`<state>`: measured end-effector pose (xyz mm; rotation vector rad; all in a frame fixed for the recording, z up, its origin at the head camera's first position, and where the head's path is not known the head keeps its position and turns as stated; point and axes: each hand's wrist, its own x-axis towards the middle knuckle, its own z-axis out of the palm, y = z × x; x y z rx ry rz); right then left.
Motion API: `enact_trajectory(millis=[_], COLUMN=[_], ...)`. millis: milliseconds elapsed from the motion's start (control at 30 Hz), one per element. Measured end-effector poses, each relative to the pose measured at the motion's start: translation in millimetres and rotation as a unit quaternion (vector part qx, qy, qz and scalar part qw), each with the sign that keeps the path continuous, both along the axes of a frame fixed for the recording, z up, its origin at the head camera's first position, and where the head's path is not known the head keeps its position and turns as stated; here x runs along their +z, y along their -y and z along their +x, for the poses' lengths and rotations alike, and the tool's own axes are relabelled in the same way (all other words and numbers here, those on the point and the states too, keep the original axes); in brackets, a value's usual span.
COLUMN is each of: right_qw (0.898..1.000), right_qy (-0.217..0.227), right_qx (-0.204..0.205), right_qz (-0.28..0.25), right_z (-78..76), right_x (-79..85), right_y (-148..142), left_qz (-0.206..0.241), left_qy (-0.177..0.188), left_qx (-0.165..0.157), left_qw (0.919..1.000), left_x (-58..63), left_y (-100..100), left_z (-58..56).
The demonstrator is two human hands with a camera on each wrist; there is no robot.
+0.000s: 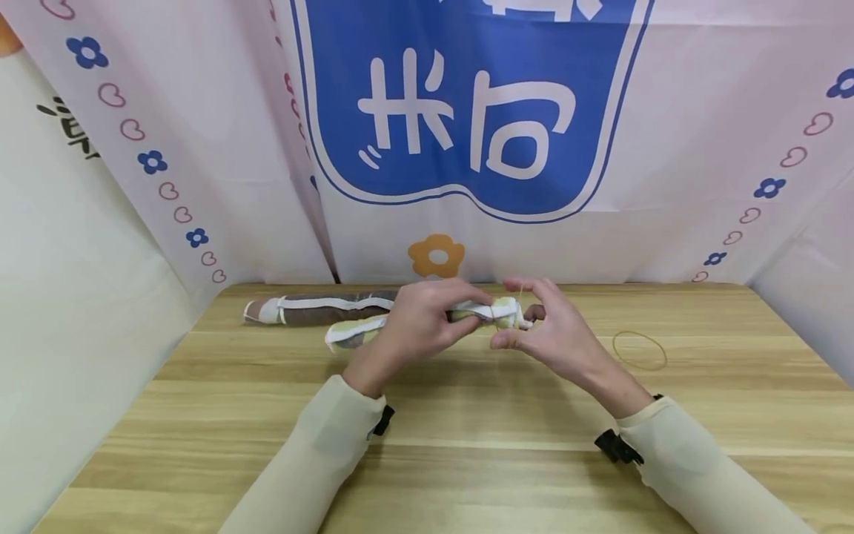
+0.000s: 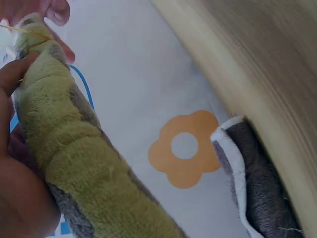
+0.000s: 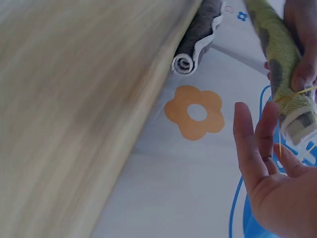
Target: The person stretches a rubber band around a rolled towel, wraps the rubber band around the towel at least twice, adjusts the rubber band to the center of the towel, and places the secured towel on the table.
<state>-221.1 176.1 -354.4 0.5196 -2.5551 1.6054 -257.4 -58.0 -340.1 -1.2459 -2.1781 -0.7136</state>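
A rolled towel, yellow-green and grey with a white edge, is held above the table. My left hand grips it near its right end, thumb and fingers around the roll. A thin yellow rubber band circles that end and stretches out to my right hand. The right fingers are spread about the roll's tip, with the band hooked on them. In the left wrist view, the fuzzy green side of the towel fills much of the picture. Part of the roll is hidden behind the left hand.
A second rolled towel, dark brown with a white edge, lies at the back left of the wooden table. A loose rubber band lies right of my right hand. A printed cloth hangs behind the table's back edge.
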Motion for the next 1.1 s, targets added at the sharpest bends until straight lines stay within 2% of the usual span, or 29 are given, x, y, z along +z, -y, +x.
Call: enact_trajectory(millis=[133, 267, 533, 767, 967, 1100], right_qw=[0.996, 0.993, 0.991, 0.989, 0.988, 0.986], right_qy=[-0.040, -0.053, -0.060, -0.065, -0.076, -0.086], right_qx=[-0.021, -0.023, -0.026, -0.036, -0.024, -0.016], right_qz=[0.079, 0.103, 0.117, 0.125, 0.134, 0.139], right_z=[0.3, 0.5, -0.1, -2.1, -1.5, -2.1], right_x=[0.5, -0.2, -4.1, -3.4, -5.6, -6.8], right_y=[3.0, 4.7, 4.4, 4.7, 5.0, 4.5], left_qz=[-0.030, -0.041, -0.043, -0.045, -0.074, -0.074], left_qy=[-0.018, -0.022, -0.037, -0.041, -0.053, -0.061], left_qx=[0.003, 0.003, 0.019, 0.010, 0.002, 0.000], left_qw=[0.9994, 0.9989, 0.9982, 0.9981, 0.9959, 0.9954], left_x=[1.8, 0.7, -7.1, -11.3, -15.2, -17.0], left_y=[-5.1, -6.8, -8.2, -10.9, -14.4, -14.8], left_z=[3.6, 4.9, 3.6, 1.2, 3.1, 3.5])
